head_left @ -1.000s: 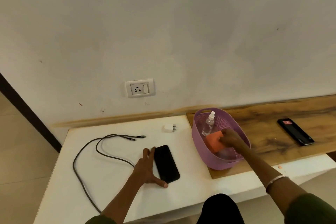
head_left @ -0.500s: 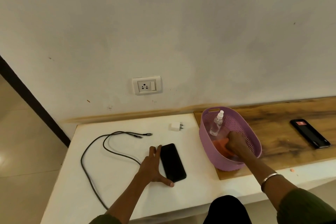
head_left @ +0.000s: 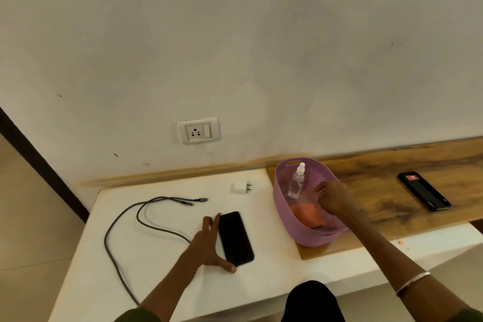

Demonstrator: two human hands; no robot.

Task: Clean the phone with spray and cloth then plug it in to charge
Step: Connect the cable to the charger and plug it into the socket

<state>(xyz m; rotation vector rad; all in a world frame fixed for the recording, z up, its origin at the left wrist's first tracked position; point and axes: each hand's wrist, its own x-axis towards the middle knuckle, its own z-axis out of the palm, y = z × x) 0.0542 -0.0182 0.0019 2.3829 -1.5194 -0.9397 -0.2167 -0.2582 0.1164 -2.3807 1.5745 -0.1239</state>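
A black phone point(head_left: 235, 238) lies face up on the white table point(head_left: 162, 285). My left hand point(head_left: 209, 246) rests flat against its left edge, fingers spread and thumb at its near corner. A purple basket point(head_left: 281, 206) to the right holds a clear spray bottle point(head_left: 296, 183) leaning on the far wall and an orange cloth point(head_left: 307, 214) on its floor. My right hand point(head_left: 334, 198) is inside the basket, just above the cloth and right of the bottle, fingers loosely curled and holding nothing.
A grey charging cable point(head_left: 146, 217) loops across the table's left part. A white plug adapter point(head_left: 241, 187) lies near the wall, below a wall socket point(head_left: 197, 130). A second dark phone point(head_left: 423, 191) lies on the wooden board point(head_left: 386, 212) under the basket.
My right hand lowered the orange cloth into the basket and let it go; it now lies on the basket floor. My left hand stayed by the phone.
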